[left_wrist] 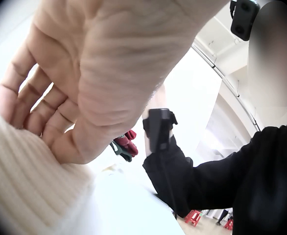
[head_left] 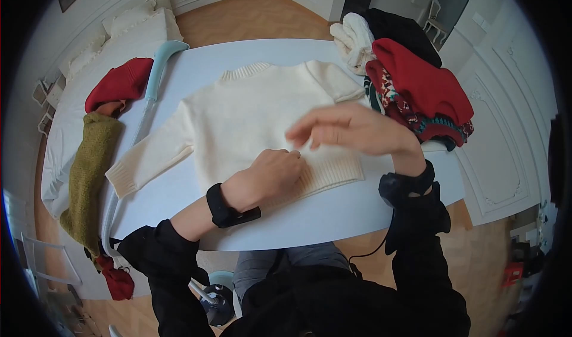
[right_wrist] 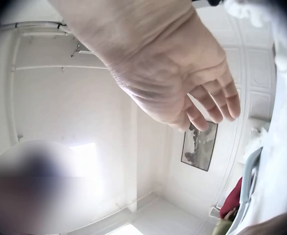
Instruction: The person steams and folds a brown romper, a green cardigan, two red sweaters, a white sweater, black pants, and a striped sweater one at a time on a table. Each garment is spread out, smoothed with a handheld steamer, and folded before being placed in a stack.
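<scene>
A cream knitted sweater (head_left: 238,116) lies spread on the white table, its collar at the far side and one sleeve stretched to the left. My left hand (head_left: 271,176) is at the ribbed hem, fingers bent and holding the knit. In the left wrist view, the fingertips and thumb of the left hand (left_wrist: 60,98) meet the ribbed hem (left_wrist: 31,176), which partly hides them. Over the right part of the sweater hovers my right hand (head_left: 357,128), slightly blurred, with relaxed fingers. The right wrist view shows the right hand (right_wrist: 182,78) with nothing in its palm.
Folded red and patterned knitwear (head_left: 417,87) is piled at the right, beside a white knit (head_left: 353,42) and a black garment (head_left: 402,30). Along the table's left edge run a light-blue steamer handle (head_left: 158,75) and its hose, near an olive knit (head_left: 92,170) and a red garment (head_left: 122,84).
</scene>
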Available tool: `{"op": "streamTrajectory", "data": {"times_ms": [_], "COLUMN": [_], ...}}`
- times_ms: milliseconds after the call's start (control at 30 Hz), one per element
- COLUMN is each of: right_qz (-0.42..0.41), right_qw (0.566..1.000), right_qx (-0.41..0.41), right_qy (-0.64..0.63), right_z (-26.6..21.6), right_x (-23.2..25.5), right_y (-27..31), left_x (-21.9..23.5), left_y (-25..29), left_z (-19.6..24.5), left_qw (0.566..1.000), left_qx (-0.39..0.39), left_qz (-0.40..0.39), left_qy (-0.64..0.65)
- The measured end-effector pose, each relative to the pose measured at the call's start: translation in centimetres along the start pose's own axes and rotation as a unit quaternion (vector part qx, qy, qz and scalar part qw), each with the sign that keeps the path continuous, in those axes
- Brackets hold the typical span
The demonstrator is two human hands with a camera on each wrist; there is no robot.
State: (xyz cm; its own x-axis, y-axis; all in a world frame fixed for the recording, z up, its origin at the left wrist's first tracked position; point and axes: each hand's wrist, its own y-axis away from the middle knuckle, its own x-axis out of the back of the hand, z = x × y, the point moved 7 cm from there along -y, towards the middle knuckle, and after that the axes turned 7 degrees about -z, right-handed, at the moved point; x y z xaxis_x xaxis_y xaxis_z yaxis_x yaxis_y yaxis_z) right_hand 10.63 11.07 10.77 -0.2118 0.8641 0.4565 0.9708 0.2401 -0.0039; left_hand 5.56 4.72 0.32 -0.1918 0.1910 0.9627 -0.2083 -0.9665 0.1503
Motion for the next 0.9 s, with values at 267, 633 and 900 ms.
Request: {"op": "streamTrajectory", "data": {"times_ms": [267,633,900], "right_qz": [-0.104,0.002,0.198], "right_qw": [0.963,0.98,0.899], "right_qx": [-0.186,-0.139,-0.064], "right_qy": [0.163,0.14,0.384], "right_z": [4.4,3.8,9.2], "right_x": [-7.5,-10.3,-6.3], "right_y": [5.4,5.0,-2.3], "left_x": [0.8,1.5,5.5], "left_y": [0.8,0.4,0.8], "left_z": [0.4,-1.7,-2.3], "left_qw": [0.999,0.985,0.859], "left_qx": [0.001,0.006,-0.06], "left_qz": [0.002,-0.076,0.014], "left_qy": [0.048,0.155,0.509]}}
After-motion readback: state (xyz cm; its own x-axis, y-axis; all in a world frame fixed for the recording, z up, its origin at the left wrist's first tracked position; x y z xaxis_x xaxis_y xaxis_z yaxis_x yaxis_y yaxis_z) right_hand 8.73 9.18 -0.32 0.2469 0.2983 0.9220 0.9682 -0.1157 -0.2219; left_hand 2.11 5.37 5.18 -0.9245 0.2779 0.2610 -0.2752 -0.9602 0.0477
